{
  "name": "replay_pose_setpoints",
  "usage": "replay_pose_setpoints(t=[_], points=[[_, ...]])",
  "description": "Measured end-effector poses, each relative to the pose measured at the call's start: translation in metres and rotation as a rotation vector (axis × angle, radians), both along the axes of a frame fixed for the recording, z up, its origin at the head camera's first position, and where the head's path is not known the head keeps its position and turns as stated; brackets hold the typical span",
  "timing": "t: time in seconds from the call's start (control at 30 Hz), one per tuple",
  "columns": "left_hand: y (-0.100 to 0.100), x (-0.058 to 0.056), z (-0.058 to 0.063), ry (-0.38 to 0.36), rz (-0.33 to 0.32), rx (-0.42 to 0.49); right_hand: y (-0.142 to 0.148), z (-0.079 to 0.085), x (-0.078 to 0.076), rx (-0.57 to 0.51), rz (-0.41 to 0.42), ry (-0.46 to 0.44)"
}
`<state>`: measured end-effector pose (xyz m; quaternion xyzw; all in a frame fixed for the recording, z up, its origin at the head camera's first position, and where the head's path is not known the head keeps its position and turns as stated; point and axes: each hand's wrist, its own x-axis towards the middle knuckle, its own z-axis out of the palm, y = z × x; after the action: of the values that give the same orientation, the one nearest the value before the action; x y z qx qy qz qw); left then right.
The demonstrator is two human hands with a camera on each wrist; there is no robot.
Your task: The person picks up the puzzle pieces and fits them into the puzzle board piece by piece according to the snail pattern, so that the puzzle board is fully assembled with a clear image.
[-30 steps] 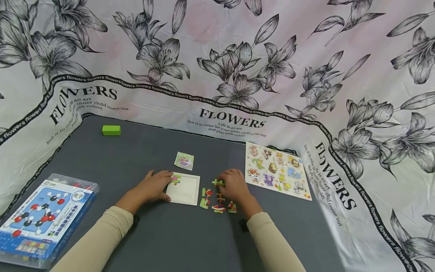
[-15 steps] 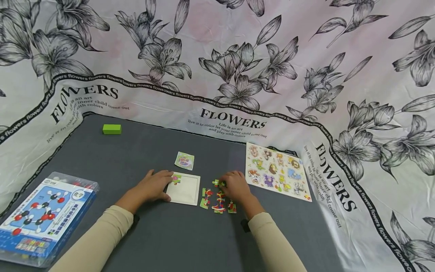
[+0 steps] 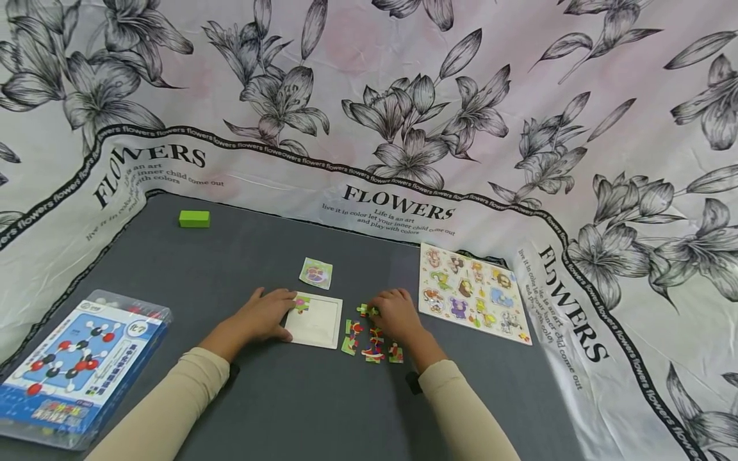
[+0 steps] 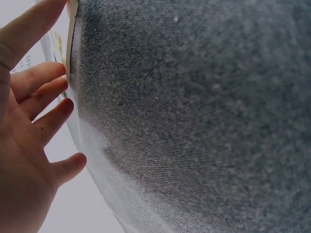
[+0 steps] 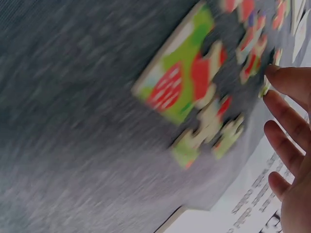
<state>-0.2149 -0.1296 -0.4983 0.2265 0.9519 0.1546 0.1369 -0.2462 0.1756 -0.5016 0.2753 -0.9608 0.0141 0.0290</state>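
Note:
My left hand (image 3: 264, 315) rests at the left edge of a pale square puzzle tray (image 3: 314, 325). Its fingers are fairly straight and spread along the tray's rim, seen edge-on in the left wrist view. One green jigsaw piece with a pink spot (image 3: 301, 303) lies in the tray's upper left corner. To the right, my right hand (image 3: 396, 315) pinches a small green puzzle piece (image 5: 264, 90) between thumb and index finger, low over the table. Several loose red and green puzzle pieces (image 3: 373, 352) lie between tray and right hand. The right hand partly hides the pieces nearest it.
A small picture card (image 3: 316, 274) lies beyond the tray. An animal picture board (image 3: 473, 291) is at the back right, a green block (image 3: 195, 219) at the back left. The molecule-model box (image 3: 81, 368) stands at the left. A floral cloth (image 3: 369, 96) hangs behind.
The right hand has shifted slightly left at the green piece. The left hand stays at the tray's edge. The head view has drifted a little.

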Motion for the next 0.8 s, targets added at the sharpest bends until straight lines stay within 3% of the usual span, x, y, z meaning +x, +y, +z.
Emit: replay_pose_setpoints(t=[0.3, 0.8], points=[[-0.001, 0.002, 0.004, 0.001, 0.002, 0.014, -0.041, 0.003, 0.002, -0.038, 0.093, 0.041], [-0.004, 0.001, -0.001, 0.012, 0.016, 0.023, -0.090, -0.004, 0.004, 0.024, 0.091, 0.047]])
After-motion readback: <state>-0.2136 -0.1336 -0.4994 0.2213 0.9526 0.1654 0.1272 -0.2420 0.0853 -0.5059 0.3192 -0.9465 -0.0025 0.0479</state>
